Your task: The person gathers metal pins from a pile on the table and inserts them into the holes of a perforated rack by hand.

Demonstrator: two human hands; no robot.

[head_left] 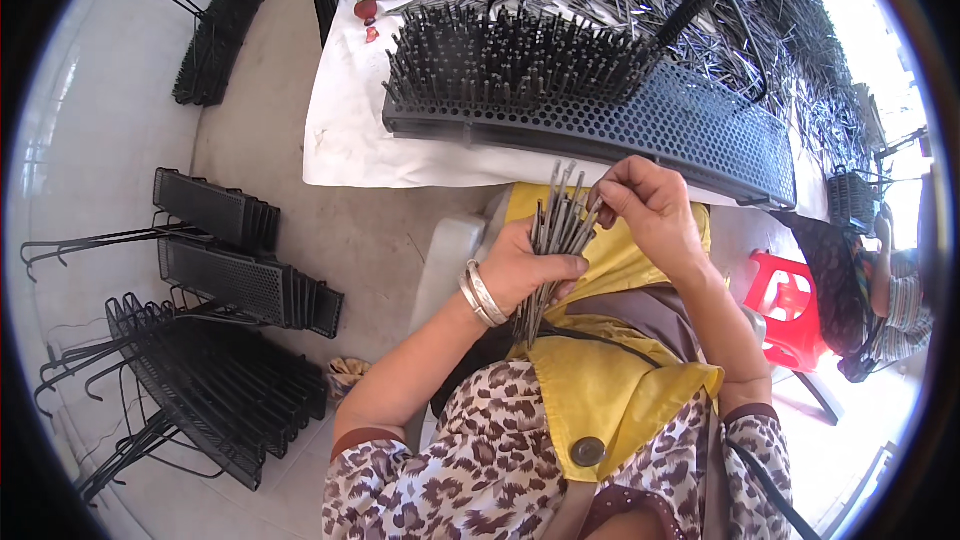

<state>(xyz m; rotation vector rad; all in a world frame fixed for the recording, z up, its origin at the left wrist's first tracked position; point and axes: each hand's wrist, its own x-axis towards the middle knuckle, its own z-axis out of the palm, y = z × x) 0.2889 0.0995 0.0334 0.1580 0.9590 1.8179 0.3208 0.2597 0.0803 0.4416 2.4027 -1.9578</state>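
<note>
My left hand (520,265) is wrapped around a bundle of thin grey metal rods (557,225), held upright over my lap with the tips fanned out above the fist. At the right edge of that bundle, my right hand (655,208) pinches with thumb and forefinger at the end of one rod. Just beyond my hands, at the near edge of the table, lies a long black perforated rack (690,130). Many dark rods (510,60) stand upright in the holes of its left part; the holes in its right part show bare.
A big pile of loose rods (800,40) covers the far table over a white cloth (345,140). Black racks with wire handles (230,280) stack on the floor at left. A red stool (785,305) and another person (900,295) are at right.
</note>
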